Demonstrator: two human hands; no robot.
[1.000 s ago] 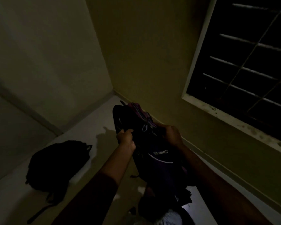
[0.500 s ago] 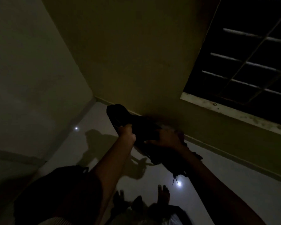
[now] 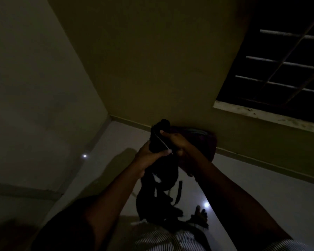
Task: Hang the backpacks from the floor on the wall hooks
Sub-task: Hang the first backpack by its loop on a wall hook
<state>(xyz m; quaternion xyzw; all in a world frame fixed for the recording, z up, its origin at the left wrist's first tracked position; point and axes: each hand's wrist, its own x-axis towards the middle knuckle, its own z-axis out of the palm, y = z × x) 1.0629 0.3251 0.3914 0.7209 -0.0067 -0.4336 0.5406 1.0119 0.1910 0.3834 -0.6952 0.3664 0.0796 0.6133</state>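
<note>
Loose black straps [image 3: 179,192] dangle low over a bare foot [image 3: 199,213] on the pale glossy floor [image 3: 261,187], a likely snag or trip in this gloom. The dark fabric backpack [image 3: 163,180] hangs chest-high, clear of the floor. The left hand [image 3: 147,157] curls round its top, thumb across, and the right hand [image 3: 179,144] clamps on just beside it. No hook shows on the olive painted wall [image 3: 161,60] beyond, so a blind reach could miss.

One backpack [image 3: 160,179], one left hand [image 3: 149,157], one right hand [image 3: 180,147], one barred window [image 3: 279,60], one foot [image 3: 199,215].
</note>
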